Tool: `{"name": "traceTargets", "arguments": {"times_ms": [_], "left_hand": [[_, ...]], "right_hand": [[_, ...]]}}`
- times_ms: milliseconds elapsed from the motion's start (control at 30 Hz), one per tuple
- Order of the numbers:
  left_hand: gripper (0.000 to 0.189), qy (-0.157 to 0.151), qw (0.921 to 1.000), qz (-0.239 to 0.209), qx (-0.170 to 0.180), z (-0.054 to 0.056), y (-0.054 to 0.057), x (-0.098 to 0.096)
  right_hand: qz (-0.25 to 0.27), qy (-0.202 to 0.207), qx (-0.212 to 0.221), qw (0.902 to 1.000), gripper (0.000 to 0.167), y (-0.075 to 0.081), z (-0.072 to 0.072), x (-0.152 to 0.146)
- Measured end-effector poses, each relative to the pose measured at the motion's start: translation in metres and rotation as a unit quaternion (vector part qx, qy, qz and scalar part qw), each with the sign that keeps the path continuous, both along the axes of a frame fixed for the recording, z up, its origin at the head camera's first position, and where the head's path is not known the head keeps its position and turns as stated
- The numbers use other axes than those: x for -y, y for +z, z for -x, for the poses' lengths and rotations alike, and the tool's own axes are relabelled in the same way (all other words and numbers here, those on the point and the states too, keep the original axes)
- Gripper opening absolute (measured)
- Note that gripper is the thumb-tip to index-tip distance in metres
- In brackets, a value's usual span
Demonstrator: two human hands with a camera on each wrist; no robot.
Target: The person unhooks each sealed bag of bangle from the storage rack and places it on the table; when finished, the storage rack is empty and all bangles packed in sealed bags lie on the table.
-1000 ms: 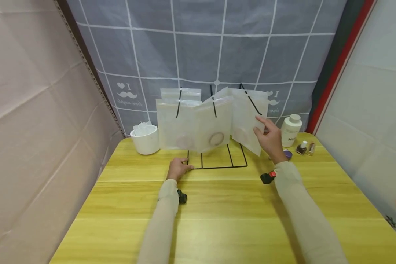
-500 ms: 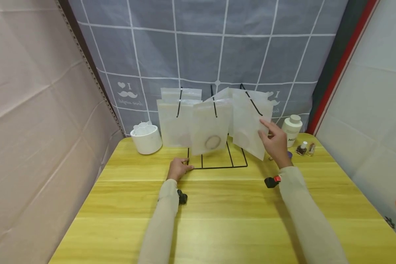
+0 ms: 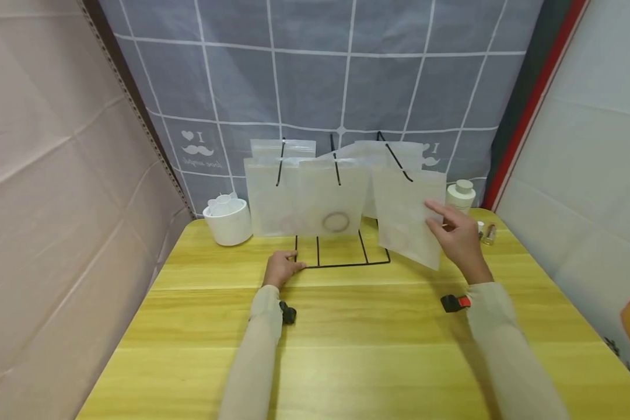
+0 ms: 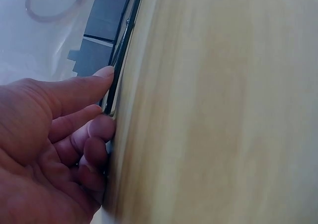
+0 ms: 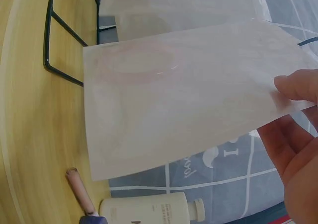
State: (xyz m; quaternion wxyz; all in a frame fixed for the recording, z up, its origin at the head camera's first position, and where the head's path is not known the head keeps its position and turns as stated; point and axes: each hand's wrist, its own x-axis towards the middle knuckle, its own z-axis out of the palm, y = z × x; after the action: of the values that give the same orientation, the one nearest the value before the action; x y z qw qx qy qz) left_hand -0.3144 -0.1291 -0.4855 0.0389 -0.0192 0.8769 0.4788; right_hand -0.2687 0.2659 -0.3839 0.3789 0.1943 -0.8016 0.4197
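Observation:
My left hand (image 3: 282, 268) pinches the front left corner of a black wire display rack (image 3: 346, 265) on the table. In the left wrist view, thumb and fingers meet at the rack's wire (image 4: 119, 52). My right hand (image 3: 459, 240) pinches the right edge of a translucent white bag (image 3: 406, 213) between thumb and fingers. The bag hangs tilted at the right hook (image 3: 398, 160), whose tip overlaps its top edge. A faint pinkish ring shape (image 5: 144, 62) shows through it in the right wrist view. More such bags (image 3: 273, 198) hang from the left and middle hooks.
Left of the rack stands a white round pot (image 3: 228, 224). At the back right are a white bottle (image 3: 461, 195) and small bottles (image 3: 489, 234), partly behind my right hand. A grey gridded cloth (image 3: 315, 87) hangs behind the table (image 3: 346, 350).
My right hand has moved right and toward me, drawing the right bag forward along the hook. The middle bag has swung and straightened. My left hand stays at the rack's corner.

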Motion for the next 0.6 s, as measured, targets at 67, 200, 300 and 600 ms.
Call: {"name": "traceTargets", "arguments": {"times_ms": [67, 200, 300, 600], "left_hand": [[0.052, 0.000, 1.0000, 0.003, -0.001, 0.000, 0.000, 0.000], [0.052, 0.003, 0.9999, 0.009, -0.006, 0.001, -0.002, 0.001], [0.052, 0.003, 0.9999, 0.011, -0.006, 0.002, -0.005, 0.001], [0.051, 0.009, 0.9999, 0.010, 0.003, 0.004, -0.005, 0.002]], "right_hand": [[-0.012, -0.003, -0.013, 0.9998, 0.039, 0.001, -0.004, -0.003], [-0.024, -0.007, -0.021, 0.9995, 0.040, 0.006, -0.014, -0.009], [-0.027, -0.001, -0.022, 0.9994, 0.039, 0.017, -0.030, -0.012], [0.081, 0.036, 0.210, 0.9737, 0.038, 0.026, -0.088, -0.097]]}}
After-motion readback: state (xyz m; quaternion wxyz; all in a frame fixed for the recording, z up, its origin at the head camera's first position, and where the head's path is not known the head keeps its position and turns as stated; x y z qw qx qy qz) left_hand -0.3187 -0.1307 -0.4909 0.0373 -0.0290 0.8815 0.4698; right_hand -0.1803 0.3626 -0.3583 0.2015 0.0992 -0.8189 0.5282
